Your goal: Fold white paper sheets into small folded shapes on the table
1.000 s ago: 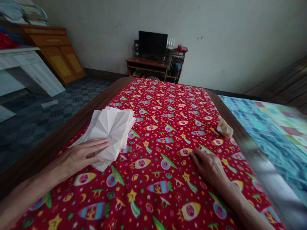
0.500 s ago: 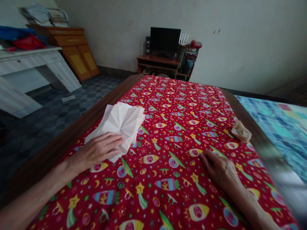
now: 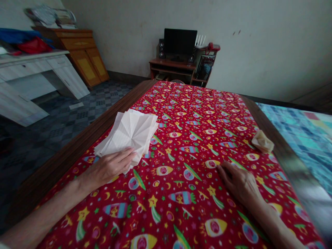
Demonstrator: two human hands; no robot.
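Note:
My left hand [image 3: 114, 165] lies palm down with its fingers stretched over the near edge of a stack of white paper sheets [image 3: 133, 128]. Creases fan out from one point on the top sheet, and the sheets are slightly askew. On the red patterned cloth [image 3: 178, 157], my right hand [image 3: 240, 181] rests with its fingers curled in and nothing showing in them. Beyond it, near the cloth's right edge, sits a small crumpled or folded cream-coloured piece [image 3: 263, 141], untouched by either hand.
The cloth covers a table with dark wooden edges [image 3: 103, 119]. To the right is a surface with a blue checked cover [image 3: 293, 135]. Against the far wall a small desk [image 3: 172, 64] bears a monitor [image 3: 181, 43]. A whitish desk [image 3: 33, 69] and a wooden cabinet [image 3: 86, 62] stand left.
My left hand has slid slightly back toward me on the paper, baring more of the sheets' left side. My right hand stays in place. The view has shifted a little.

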